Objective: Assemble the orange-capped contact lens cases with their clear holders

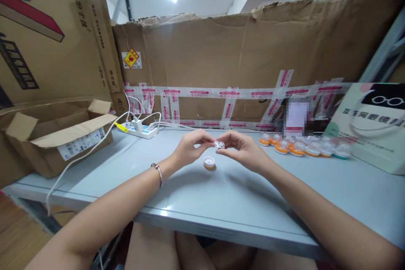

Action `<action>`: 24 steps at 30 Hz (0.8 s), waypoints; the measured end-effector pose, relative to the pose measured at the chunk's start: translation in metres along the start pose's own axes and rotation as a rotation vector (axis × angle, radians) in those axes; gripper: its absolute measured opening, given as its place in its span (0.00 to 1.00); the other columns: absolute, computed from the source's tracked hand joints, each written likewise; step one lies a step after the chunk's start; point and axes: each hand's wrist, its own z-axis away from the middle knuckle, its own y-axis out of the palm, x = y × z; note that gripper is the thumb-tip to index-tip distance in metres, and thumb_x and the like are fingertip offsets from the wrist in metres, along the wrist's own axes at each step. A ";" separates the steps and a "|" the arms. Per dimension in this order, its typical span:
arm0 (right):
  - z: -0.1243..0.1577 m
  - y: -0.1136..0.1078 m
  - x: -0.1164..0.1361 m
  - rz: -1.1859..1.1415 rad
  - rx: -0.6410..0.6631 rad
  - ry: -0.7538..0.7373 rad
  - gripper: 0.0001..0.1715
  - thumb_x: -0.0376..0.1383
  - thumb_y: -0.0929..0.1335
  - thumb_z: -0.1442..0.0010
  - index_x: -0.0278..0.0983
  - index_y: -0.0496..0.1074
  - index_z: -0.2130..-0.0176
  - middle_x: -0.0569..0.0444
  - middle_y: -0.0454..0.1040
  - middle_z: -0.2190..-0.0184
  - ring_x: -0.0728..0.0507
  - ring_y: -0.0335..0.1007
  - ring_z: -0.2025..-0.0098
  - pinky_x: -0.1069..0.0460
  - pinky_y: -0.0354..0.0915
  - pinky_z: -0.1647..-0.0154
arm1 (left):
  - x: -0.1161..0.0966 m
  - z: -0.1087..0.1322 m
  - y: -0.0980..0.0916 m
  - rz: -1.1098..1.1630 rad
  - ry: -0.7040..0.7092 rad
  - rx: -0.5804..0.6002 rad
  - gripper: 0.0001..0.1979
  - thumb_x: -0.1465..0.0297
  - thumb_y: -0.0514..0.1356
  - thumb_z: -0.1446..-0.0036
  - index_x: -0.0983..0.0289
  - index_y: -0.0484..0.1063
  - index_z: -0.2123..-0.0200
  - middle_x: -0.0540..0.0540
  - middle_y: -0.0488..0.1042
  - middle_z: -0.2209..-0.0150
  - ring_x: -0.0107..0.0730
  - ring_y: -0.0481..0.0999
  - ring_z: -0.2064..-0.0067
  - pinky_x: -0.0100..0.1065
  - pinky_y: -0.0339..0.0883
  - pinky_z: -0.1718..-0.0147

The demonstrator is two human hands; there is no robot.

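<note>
A small white piece with dark holes (pixel 220 145) is held above the table between both hands. My left hand (pixel 193 147) pinches its left side with thumb and fingertips. On the other side, my right hand (pixel 241 148) grips it between thumb and index finger. Just below the hands, a small round white cup with an orange base (pixel 209 163) stands upright on the table, touched by neither hand.
Several clear-topped orange and white pieces (pixel 296 147), one with a teal base, sit at the right on the grey table (pixel 190 194). A power strip (pixel 142 130) with cables and an open cardboard box (pixel 72 135) are at the left. A printed bag (pixel 367 135) stands far right.
</note>
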 end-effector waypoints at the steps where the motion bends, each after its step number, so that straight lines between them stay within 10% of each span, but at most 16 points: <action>1: 0.000 0.000 0.001 0.027 -0.011 0.005 0.15 0.42 0.71 0.55 0.37 0.71 0.67 0.52 0.74 0.69 0.45 0.70 0.67 0.48 0.65 0.62 | 0.001 0.000 0.000 0.041 -0.044 0.001 0.04 0.72 0.58 0.47 0.67 0.70 0.70 0.54 0.71 0.72 0.26 0.72 0.69 0.27 0.69 0.70; 16: -0.015 -0.015 -0.024 0.023 0.000 0.186 0.33 0.59 0.58 0.49 0.33 0.70 0.75 0.51 0.71 0.80 0.49 0.66 0.79 0.53 0.63 0.74 | 0.011 0.002 0.000 -0.117 -0.139 0.076 0.06 0.70 0.58 0.48 0.68 0.71 0.71 0.54 0.73 0.74 0.25 0.72 0.72 0.26 0.68 0.72; 20: -0.028 -0.046 -0.057 0.275 -0.304 0.195 0.32 0.54 0.53 0.43 0.33 0.71 0.64 0.46 0.75 0.73 0.44 0.71 0.72 0.49 0.67 0.68 | 0.017 0.002 -0.002 -0.132 -0.183 0.052 0.06 0.70 0.57 0.47 0.68 0.70 0.70 0.54 0.73 0.73 0.25 0.73 0.72 0.26 0.68 0.72; 24: -0.034 -0.054 -0.095 0.576 -0.296 0.202 0.18 0.41 0.61 0.45 0.35 0.71 0.58 0.42 0.72 0.55 0.36 0.65 0.50 0.41 0.59 0.49 | 0.020 0.003 -0.003 -0.141 -0.186 0.072 0.06 0.71 0.57 0.47 0.68 0.70 0.71 0.54 0.73 0.73 0.26 0.73 0.71 0.26 0.68 0.71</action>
